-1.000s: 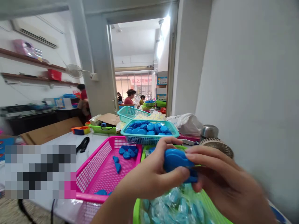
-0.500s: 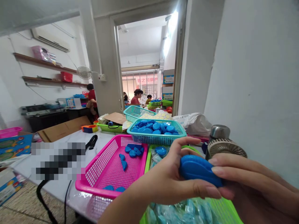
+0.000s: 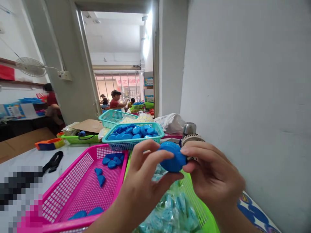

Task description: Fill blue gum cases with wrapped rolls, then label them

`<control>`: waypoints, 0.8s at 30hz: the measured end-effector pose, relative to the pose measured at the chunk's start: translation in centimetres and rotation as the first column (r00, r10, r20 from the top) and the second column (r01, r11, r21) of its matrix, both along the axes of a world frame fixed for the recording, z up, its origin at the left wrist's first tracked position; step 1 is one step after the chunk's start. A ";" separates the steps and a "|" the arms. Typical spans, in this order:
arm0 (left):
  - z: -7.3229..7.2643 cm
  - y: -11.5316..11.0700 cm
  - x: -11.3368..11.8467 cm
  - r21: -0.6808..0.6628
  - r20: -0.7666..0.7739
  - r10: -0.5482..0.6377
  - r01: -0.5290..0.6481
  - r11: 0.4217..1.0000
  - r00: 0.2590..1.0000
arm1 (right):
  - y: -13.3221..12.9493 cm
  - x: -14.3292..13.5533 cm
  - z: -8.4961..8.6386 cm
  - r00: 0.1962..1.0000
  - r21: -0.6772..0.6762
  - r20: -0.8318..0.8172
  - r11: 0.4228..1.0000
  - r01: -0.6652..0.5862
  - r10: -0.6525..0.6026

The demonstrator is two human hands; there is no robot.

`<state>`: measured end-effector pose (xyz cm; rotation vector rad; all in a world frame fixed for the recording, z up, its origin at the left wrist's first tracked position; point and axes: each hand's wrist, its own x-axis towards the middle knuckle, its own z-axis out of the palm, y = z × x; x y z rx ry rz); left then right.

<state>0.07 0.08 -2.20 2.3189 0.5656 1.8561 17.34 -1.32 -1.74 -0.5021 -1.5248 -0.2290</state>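
Note:
Between my two hands is a round blue plastic piece (image 3: 172,161), held up in front of me. My left hand (image 3: 145,174) grips it from the left, fingers over the face and thumb beneath. On its right edge, my right hand (image 3: 211,171) pinches it with fingertips and thumb. Below lies a green basket (image 3: 206,210) holding several clear-bagged light-blue pieces (image 3: 167,213). To the left, a pink basket (image 3: 73,184) contains several loose blue pieces (image 3: 112,164). Behind, a teal basket (image 3: 133,144) is heaped with more blue pieces (image 3: 136,130).
A small fan (image 3: 193,138) and a metal-topped bottle (image 3: 189,128) stand behind my right hand. A black strap (image 3: 54,161) lies on the table at left. Another teal basket (image 3: 114,118) is at the back. Several people sit beyond the doorway; another person (image 3: 52,103) is at left.
My view has swung to the right. The blue piece has turned so its round face shows, and my left fingers now lie across it. Both hands still hold it.

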 end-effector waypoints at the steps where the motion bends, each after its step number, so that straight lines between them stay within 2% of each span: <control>1: 0.1 -0.1 -0.2 0.052 -0.030 0.066 -0.065 0.997 0.997 | 0.1 0.0 0.1 0.999 -0.022 -0.009 0.999 -0.031 0.030; 3: 0.3 -0.1 -0.6 -0.026 -0.029 0.037 -0.038 0.999 0.999 | 0.3 0.3 0.2 0.993 -0.110 -0.008 0.987 -0.120 0.120; 5: 0.5 0.1 -0.8 -0.262 0.066 -0.090 0.104 0.959 0.994 | 0.6 0.7 0.3 0.971 -0.257 -0.023 0.937 -0.235 0.238; 7: 0.8 0.1 -0.7 -0.480 0.195 -0.200 0.271 0.835 0.960 | 0.7 1.1 0.4 0.930 -0.412 -0.101 0.837 -0.361 0.352; 9: 1.2 0.1 -0.5 -0.604 0.310 -0.253 0.395 0.692 0.916 | 0.8 1.3 0.5 0.890 -0.504 -0.205 0.735 -0.453 0.408; 10: 1.4 0.0 -0.4 -0.636 0.352 -0.257 0.431 0.640 0.900 | 0.8 1.3 0.5 0.880 -0.519 -0.239 0.712 -0.473 0.411; 12: 1.7 -0.2 -0.2 -0.668 0.401 -0.219 0.448 0.595 0.889 | 0.8 1.1 0.7 0.884 -0.500 -0.252 0.728 -0.468 0.395; 16: 2.1 -0.4 0.0 -0.701 0.405 -0.127 0.397 0.592 0.905 | 0.8 0.5 0.8 0.926 -0.467 -0.168 0.800 -0.377 0.338; 20: 1.9 -0.5 -0.3 -0.739 0.400 -0.108 0.390 0.550 0.910 | 0.5 0.8 1.2 0.943 -0.437 -0.050 0.842 -0.316 0.328; 22: 1.3 -0.8 -0.7 -0.760 0.358 -0.148 0.380 0.528 0.922 | 0.2 1.4 1.5 0.929 -0.484 0.051 0.823 -0.298 0.366; 24: 0.5 -1.1 -1.3 -0.793 0.230 -0.240 0.324 0.515 0.943 | -0.1 1.9 1.7 0.885 -0.599 0.204 0.768 -0.225 0.419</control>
